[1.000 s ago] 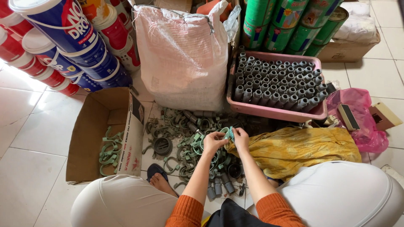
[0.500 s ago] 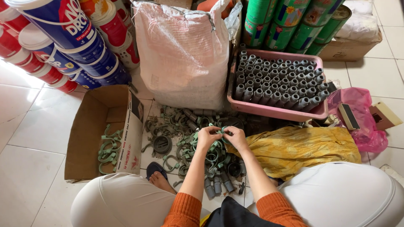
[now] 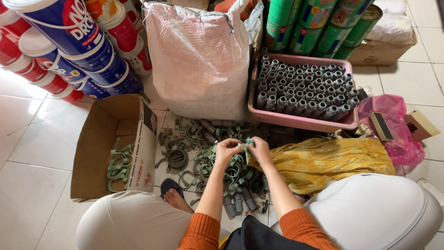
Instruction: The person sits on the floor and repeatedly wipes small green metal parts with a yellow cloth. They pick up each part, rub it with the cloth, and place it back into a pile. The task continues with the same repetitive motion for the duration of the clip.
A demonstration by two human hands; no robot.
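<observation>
Both my hands meet over a heap of grey-green plastic pipe clamps [image 3: 203,153] on the tiled floor. My left hand [image 3: 228,149] and my right hand [image 3: 260,151] together pinch one small green clamp [image 3: 248,141] between their fingertips. Several short grey pipe fittings [image 3: 238,202] stand just below my wrists. An open cardboard box [image 3: 99,143] at the left holds a few green clamps [image 3: 119,163].
A pink tray [image 3: 296,119] packed with grey fittings sits behind the heap. A white woven sack [image 3: 199,60] stands at the back centre. Paint buckets [image 3: 69,41] are stacked far left, green cans [image 3: 319,23] far right. A yellow cloth [image 3: 323,162] and pink bag [image 3: 393,129] lie right.
My hands have stayed together over the heap, shifting slightly while turning the small clamp between the fingers. Nothing else has moved.
</observation>
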